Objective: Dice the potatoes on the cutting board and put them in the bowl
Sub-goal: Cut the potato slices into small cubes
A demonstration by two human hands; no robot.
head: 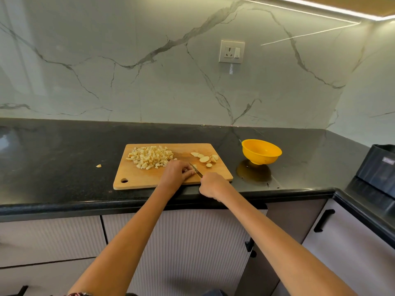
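Observation:
A wooden cutting board (pixel 149 178) lies on the black counter. A heap of diced potato (pixel 150 157) covers its back left part, and several round potato slices (pixel 205 159) lie at its back right. My left hand (pixel 176 173) curls over a small potato piece near the board's front middle; the piece is mostly hidden under the fingers. My right hand (pixel 212 186) grips the handle of a knife (pixel 196 169), whose blade sits right beside my left fingertips. A yellow bowl (pixel 261 151) stands to the right of the board, with nothing visible inside.
One stray potato bit (pixel 98 166) lies on the counter left of the board. A dark appliance (pixel 378 167) stands at the far right corner. A wall socket (pixel 232 51) is on the marble backsplash. Cabinet fronts run below the counter edge.

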